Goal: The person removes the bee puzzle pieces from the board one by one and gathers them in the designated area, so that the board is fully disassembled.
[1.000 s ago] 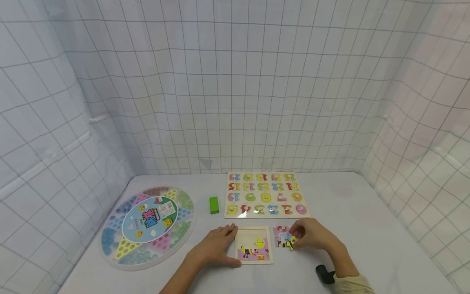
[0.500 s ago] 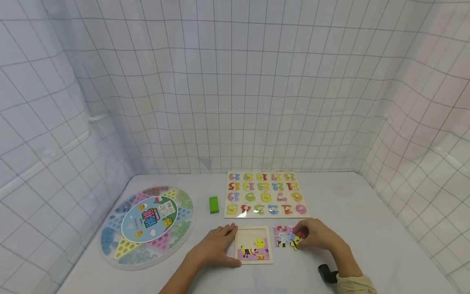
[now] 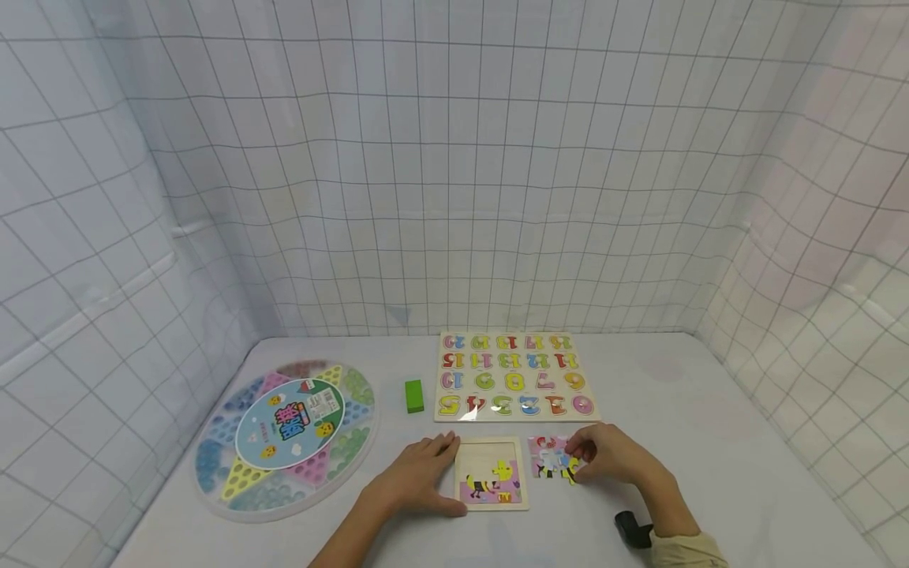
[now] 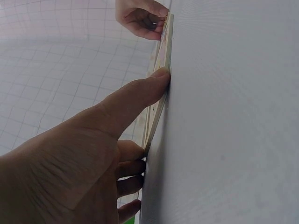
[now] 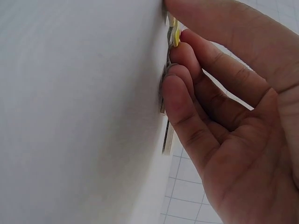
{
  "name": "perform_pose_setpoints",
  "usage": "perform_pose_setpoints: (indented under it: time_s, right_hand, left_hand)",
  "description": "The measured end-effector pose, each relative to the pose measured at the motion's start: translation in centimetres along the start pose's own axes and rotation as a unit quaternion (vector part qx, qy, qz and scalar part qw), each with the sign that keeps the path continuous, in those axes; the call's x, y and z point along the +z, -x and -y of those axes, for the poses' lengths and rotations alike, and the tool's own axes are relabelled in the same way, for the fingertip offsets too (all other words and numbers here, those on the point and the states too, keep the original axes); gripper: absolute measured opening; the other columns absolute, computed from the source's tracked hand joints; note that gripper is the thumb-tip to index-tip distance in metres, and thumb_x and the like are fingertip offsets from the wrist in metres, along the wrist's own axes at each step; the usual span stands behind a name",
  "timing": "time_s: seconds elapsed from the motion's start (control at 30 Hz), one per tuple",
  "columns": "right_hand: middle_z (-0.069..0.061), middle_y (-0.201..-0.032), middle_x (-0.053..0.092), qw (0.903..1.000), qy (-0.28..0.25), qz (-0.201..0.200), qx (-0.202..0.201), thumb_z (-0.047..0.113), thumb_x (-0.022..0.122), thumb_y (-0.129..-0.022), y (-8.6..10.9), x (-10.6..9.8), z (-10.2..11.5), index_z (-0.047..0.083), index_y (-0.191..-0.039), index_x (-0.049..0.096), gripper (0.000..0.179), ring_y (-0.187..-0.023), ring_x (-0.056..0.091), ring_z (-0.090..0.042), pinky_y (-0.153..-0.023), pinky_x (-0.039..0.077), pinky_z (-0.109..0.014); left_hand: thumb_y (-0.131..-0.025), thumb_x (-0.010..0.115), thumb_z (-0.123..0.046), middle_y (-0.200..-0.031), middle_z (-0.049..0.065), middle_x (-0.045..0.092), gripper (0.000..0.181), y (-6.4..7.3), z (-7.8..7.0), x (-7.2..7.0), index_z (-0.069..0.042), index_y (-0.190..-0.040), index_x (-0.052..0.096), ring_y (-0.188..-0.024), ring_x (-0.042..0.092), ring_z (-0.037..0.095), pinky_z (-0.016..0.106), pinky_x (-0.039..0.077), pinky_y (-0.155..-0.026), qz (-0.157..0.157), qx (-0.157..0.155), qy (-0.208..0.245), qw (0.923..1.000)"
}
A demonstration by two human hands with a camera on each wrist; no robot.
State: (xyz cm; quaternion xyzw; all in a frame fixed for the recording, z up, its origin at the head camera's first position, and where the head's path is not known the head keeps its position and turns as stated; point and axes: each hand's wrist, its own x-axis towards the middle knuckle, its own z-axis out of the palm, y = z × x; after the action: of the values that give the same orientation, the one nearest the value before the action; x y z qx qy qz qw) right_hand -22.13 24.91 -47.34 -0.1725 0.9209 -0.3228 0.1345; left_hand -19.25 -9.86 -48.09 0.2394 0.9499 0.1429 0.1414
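On the table a small square wooden puzzle tray (image 3: 527, 473) has a bee picture filling its lower and right parts; bare wood shows at upper left. My left hand (image 3: 419, 477) holds its left side, thumb at the near corner and fingertips toward the far corner. Right of the tray lie loose jigsaw pieces (image 3: 545, 456) in pink, blue and black. My right hand (image 3: 612, 456) pinches a yellow-and-black puzzle piece (image 3: 571, 470) at their right edge, with thumb and curled fingers around it. In the right wrist view the piece's yellow edge (image 5: 176, 36) shows low over the table.
Behind the tray lies a wooden number puzzle board (image 3: 517, 388). A green block (image 3: 414, 397) stands left of it. A round Chinese checkers board (image 3: 289, 426) takes up the left side. A black object (image 3: 632, 529) lies by the right sleeve. Grid-patterned cloth walls surround the table.
My right hand has shifted slightly right, drawing the yellow-and-black piece with it, and has stayed nearly still over the last half second. The left hand and tray have not moved.
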Motion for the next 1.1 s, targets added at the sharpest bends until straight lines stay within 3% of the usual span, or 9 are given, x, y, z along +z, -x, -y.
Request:
perform_pose_setpoints:
  time_s: [0.5, 0.87, 1.1]
  right_hand:
    - [0.003, -0.082, 0.062, 0.9999, 0.002, -0.012, -0.004, 0.016, 0.089, -0.065, -0.1, 0.1, 1.0, 0.009, -0.095, 0.071, 0.036, -0.076, 0.052, -0.013, -0.062, 0.046, -0.02]
    - [0.003, -0.088, 0.064, 0.9987, -0.004, 0.019, -0.047, 0.016, 0.087, -0.069, -1.9, 2.0, 4.8, 0.008, -0.101, 0.071, 0.037, -0.078, 0.054, -0.013, -0.064, 0.047, -0.021]
    - [0.004, -0.084, 0.064, 0.9974, -0.002, 0.035, -0.063, 0.019, 0.089, -0.068, -3.2, 3.3, 6.9, 0.012, -0.097, 0.072, 0.034, -0.076, 0.055, -0.012, -0.064, 0.047, -0.02]
  left_hand:
    - [-0.072, 0.07, -0.07, -0.159, 0.008, 0.032, 0.106, -0.2, 0.2, 0.2, -0.01, -0.152, 0.033, -0.145, 0.033, 0.033, 0.052, 0.028, -0.119, 0.002, -0.006, 0.005, 1.0]
    - [-0.072, 0.071, -0.068, -0.159, 0.007, 0.032, 0.105, 0.0, 0.1, 0.0, -0.011, -0.152, 0.033, -0.146, 0.032, 0.034, 0.052, 0.028, -0.119, 0.006, -0.012, 0.011, 0.9998]
    - [-0.072, 0.07, -0.069, -0.159, 0.007, 0.033, 0.105, -0.1, 0.0, 0.1, -0.011, -0.152, 0.034, -0.145, 0.033, 0.032, 0.051, 0.029, -0.119, 0.003, -0.006, 0.004, 1.0]
